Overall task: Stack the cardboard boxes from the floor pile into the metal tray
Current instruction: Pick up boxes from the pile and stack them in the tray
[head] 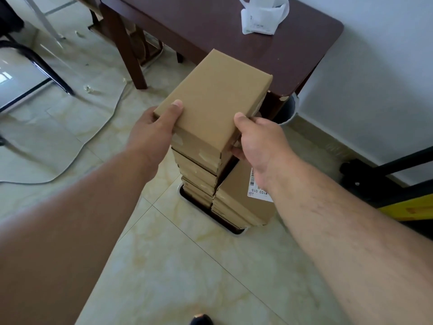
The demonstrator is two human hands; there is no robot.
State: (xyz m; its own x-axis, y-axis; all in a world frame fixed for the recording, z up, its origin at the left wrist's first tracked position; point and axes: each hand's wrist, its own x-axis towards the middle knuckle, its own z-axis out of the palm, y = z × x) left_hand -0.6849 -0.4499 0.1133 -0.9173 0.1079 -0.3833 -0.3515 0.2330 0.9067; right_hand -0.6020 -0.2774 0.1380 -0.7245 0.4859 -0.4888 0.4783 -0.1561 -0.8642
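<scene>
Top cardboard box gripped at its near corners, left hand and right hand, thumbs on top, fingers underneath. Sits atop tall stack in metal tray on tiled floor. Shorter labelled stack just beside. Dark worktop behind.

Top cardboard box: plain brown, flat and rectangular, lying level on the tall stack of like boxes, whose near faces bear tape patches. A shorter stack stands just to its right, touching it; the uppermost box there carries a white barcode label. Both stacks stand in the metal tray, a shallow, round-cornered tray on the floor.
</scene>
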